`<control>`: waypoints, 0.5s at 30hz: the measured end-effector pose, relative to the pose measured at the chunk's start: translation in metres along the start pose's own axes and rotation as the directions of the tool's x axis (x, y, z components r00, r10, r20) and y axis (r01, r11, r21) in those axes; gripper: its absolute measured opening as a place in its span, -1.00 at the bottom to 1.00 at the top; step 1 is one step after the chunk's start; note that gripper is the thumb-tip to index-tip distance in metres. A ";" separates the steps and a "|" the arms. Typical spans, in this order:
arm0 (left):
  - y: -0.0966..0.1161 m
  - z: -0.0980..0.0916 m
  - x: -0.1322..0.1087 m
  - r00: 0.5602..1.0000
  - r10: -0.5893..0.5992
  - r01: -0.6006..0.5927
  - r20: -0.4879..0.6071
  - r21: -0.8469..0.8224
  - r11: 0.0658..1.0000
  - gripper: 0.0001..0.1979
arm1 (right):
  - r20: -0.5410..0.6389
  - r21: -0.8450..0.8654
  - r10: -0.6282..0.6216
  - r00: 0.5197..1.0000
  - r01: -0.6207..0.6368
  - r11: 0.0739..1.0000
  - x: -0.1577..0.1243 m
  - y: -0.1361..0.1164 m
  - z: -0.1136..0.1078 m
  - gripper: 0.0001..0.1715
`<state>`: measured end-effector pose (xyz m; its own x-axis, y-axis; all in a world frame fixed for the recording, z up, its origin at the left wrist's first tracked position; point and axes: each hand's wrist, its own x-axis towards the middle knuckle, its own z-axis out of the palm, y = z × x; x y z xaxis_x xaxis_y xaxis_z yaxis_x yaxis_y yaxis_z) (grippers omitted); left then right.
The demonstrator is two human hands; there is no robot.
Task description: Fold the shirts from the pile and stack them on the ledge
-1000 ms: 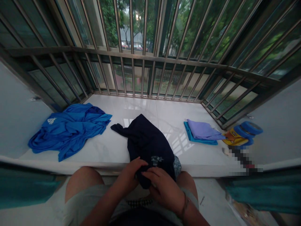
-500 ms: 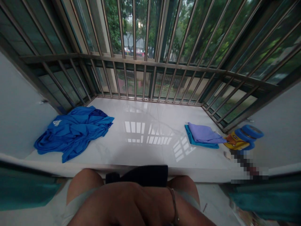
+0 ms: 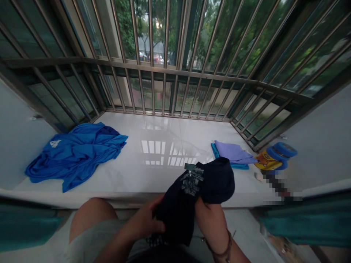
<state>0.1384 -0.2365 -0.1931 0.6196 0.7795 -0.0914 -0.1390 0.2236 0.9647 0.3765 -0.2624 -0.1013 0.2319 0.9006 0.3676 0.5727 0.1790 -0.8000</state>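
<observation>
One dark navy garment [image 3: 178, 208], held up just over the front edge of the white marble sill [image 3: 153, 171], clutched in the left hand [image 3: 145, 215] and draped over the right forearm [image 3: 212, 226]; right hand hidden under the cloth, its grip impossible to tell. Farther along the sill: one blue shirt [image 3: 74, 155] at left, a wide gap, then one lilac cloth [image 3: 234, 152] folded on one teal cloth [image 3: 240, 166], with one yellow-and-blue object [image 3: 270, 161] just beside them near the right wall.

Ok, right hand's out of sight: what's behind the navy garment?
The right forearm reaches behind the navy garment; the hand itself is covered and cannot be seen.
</observation>
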 end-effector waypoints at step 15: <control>0.059 -0.037 -0.024 0.687 0.542 0.035 -0.485 0.766 0.642 -0.54 | 0.087 -0.101 0.021 0.996 -0.012 0.995 0.000 0.037 -0.045 -0.66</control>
<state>0.0867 -0.2197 -0.1429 -0.0238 0.9401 0.3400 0.5244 -0.2778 0.8049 0.4329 -0.2737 -0.1099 0.1742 0.9352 0.3083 0.6464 0.1275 -0.7522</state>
